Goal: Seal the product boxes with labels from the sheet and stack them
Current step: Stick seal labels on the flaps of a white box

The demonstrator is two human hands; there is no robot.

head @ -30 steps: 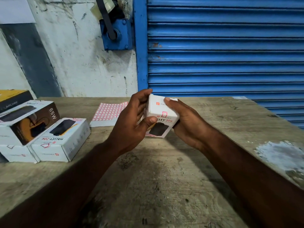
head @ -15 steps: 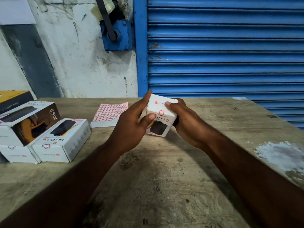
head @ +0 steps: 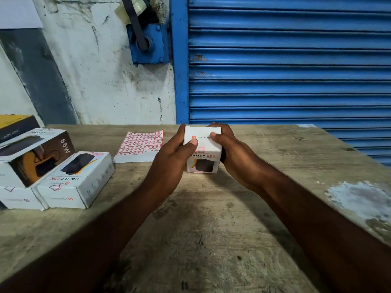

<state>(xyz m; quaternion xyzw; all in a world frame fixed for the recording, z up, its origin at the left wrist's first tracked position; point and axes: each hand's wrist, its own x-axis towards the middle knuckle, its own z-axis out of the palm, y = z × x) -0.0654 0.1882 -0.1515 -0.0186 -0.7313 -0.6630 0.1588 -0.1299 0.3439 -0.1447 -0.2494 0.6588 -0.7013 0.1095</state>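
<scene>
I hold a white product box (head: 204, 157) upright over the middle of the wooden table (head: 211, 218). My left hand (head: 173, 155) grips its left side, thumb pressed on the top face. My right hand (head: 230, 151) grips its right side, thumb on the top face too. A small red-edged label (head: 201, 149) sits across the flap edge on the box front. The label sheet (head: 140, 146), a grid of red-edged stickers, lies flat on the table just left of my left hand.
Stacked white product boxes (head: 76, 180) and a 65W box (head: 36, 155) sit at the table's left edge, with a yellow-black box (head: 17, 124) behind. A blue roller shutter (head: 285, 60) and a worn wall stand behind the table. A pale patch (head: 357, 199) marks the table's right side.
The box has been turned square to me and stood more upright. Both thumbs have moved up onto its top face.
</scene>
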